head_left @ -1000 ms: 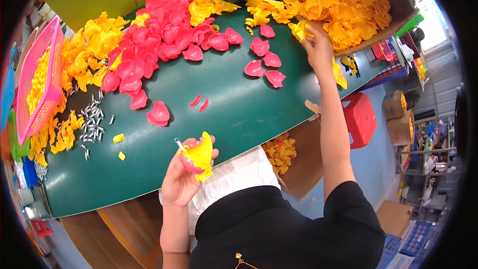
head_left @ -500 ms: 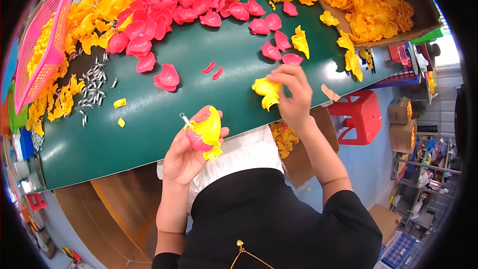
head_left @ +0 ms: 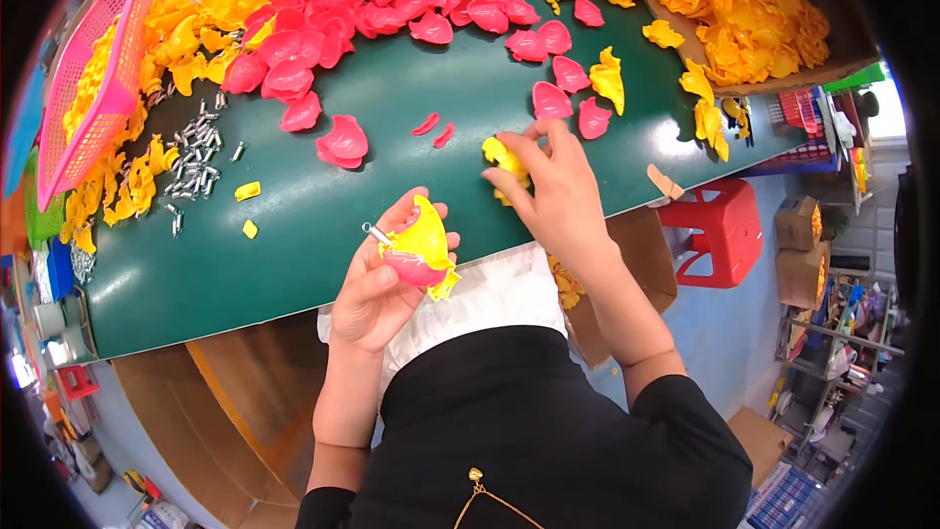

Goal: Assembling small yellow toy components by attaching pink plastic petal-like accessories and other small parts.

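Low over the table's near edge, my left hand (head_left: 367,306) grips a partly assembled plastic piece (head_left: 423,235), a yellow shell joined with a pink one. A small metal spring part (head_left: 376,232) with a looped end sticks out of its left side. Just to the right, my right hand (head_left: 566,198) pinches a curved yellow plastic part (head_left: 497,153), largely hidden behind the fingers. Two thin pink slivers (head_left: 435,128) and several loose pink shells (head_left: 343,141) lie beyond the hands on the green table (head_left: 235,279).
Pink shells (head_left: 313,44) are heaped at the back. Yellow parts fill a carton (head_left: 754,20) at back right and a pink basket (head_left: 96,98) at left. Metal spring parts (head_left: 201,149) lie beside that basket. A red stool (head_left: 725,235) stands right of the table.
My right hand has moved left with the yellow part, closer to my left hand, and its fingers cover more of the part. The left hand keeps its hold; the whole view has shifted slightly.
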`<state>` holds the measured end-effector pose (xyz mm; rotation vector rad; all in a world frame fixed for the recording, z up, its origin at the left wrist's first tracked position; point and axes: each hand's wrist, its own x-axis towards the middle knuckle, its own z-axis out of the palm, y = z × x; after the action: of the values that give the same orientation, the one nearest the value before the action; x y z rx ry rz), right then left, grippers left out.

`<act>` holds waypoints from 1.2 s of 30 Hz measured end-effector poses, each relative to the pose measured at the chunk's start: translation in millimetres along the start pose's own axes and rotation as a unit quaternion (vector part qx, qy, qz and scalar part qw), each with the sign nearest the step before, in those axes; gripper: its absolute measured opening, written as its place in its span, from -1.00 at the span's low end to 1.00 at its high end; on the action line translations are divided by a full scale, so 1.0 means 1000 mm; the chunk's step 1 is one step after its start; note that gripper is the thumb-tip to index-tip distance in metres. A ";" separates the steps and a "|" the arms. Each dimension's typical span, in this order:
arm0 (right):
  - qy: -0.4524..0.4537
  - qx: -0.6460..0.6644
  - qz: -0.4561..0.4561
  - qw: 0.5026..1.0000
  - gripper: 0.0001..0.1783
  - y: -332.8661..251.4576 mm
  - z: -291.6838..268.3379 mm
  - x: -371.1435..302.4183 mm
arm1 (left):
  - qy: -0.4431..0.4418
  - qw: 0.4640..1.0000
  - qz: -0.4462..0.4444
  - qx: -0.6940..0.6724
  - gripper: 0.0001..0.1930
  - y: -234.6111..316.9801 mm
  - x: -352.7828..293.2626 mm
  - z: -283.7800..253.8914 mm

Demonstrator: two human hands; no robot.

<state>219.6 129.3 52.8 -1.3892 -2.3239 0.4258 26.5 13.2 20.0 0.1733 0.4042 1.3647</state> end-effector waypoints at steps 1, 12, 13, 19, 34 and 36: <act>-0.014 0.019 -0.052 0.998 -0.70 0.004 0.000 -0.002 | -0.007 1.000 0.001 0.002 -0.09 0.002 -0.001 0.000; -0.014 0.226 -0.056 0.972 -0.39 0.006 0.010 -0.023 | 0.037 0.977 0.095 0.187 -0.10 -0.006 0.001 0.012; -0.028 0.340 -0.025 0.940 -0.36 0.000 0.004 -0.025 | 0.042 0.976 0.097 0.189 -0.10 -0.006 0.001 0.012; -0.088 0.458 -0.031 0.884 -0.35 -0.033 0.000 -0.030 | 0.018 0.962 0.125 0.244 -0.10 -0.009 -0.001 0.019; -0.105 0.495 -0.012 0.863 -0.37 -0.037 0.005 -0.042 | -0.010 0.979 0.132 0.157 -0.25 -0.011 0.002 0.009; -0.111 0.442 -0.048 0.889 -0.33 -0.040 0.004 -0.039 | -0.001 0.955 0.178 0.238 -0.34 -0.014 0.003 0.008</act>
<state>203.7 76.2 60.4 -0.7844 -1.8928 1.4466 43.2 14.4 22.1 0.6712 0.7240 1.5995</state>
